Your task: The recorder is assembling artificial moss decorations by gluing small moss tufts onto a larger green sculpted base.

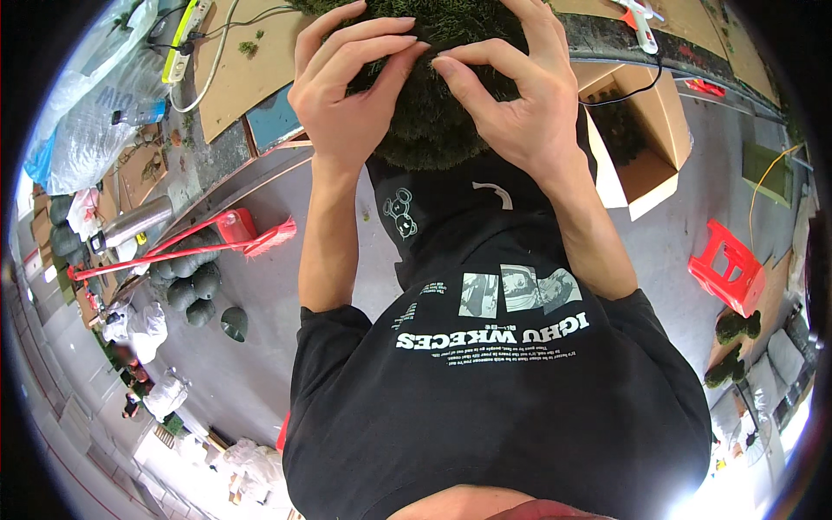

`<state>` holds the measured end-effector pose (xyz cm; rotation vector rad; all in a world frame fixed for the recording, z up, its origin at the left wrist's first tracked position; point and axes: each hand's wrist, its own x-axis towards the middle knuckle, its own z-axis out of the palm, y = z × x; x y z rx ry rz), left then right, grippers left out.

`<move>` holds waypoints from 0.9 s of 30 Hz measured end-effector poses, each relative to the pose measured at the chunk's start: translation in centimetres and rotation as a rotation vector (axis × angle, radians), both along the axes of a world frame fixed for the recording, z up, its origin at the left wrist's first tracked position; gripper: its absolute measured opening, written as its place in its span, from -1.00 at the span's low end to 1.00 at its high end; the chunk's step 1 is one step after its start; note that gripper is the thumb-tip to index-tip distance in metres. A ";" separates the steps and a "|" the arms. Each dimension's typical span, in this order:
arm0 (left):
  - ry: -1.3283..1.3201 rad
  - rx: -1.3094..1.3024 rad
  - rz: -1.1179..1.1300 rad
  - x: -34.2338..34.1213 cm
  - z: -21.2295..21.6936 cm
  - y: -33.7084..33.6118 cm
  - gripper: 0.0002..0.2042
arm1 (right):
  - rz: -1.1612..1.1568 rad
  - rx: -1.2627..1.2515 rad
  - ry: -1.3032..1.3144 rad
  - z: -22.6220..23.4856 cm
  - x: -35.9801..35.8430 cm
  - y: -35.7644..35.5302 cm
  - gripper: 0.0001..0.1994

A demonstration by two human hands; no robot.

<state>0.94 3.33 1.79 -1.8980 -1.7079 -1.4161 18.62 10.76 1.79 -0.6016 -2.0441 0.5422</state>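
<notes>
both hands, left hand [347, 95] and right hand [511, 95], press bent fingers into the mossy green ball [433, 113]. they probably pinch its tufts. keep pressure even, 2 thumbs close.

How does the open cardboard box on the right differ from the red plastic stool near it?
The cardboard box is tan with pale flaps, while the red stool is bright red plastic. The box is open at the top and holds dark green material; the stool holds nothing. The box appears larger than the stool. Both rest on the grey floor.
</notes>
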 end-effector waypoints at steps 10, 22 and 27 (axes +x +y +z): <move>0.014 0.106 -0.064 -0.5 -0.7 0.4 -0.81 | -0.083 -0.043 -0.010 0.5 -0.8 -0.7 -0.88; 0.110 0.005 -0.124 -0.3 0.4 0.1 -0.79 | -0.077 -0.063 -0.024 0.5 -0.7 -0.8 -0.78; 0.141 -0.026 -0.144 -0.1 0.8 0.1 -0.80 | -0.084 -0.079 -0.043 0.6 -0.7 -0.9 -0.74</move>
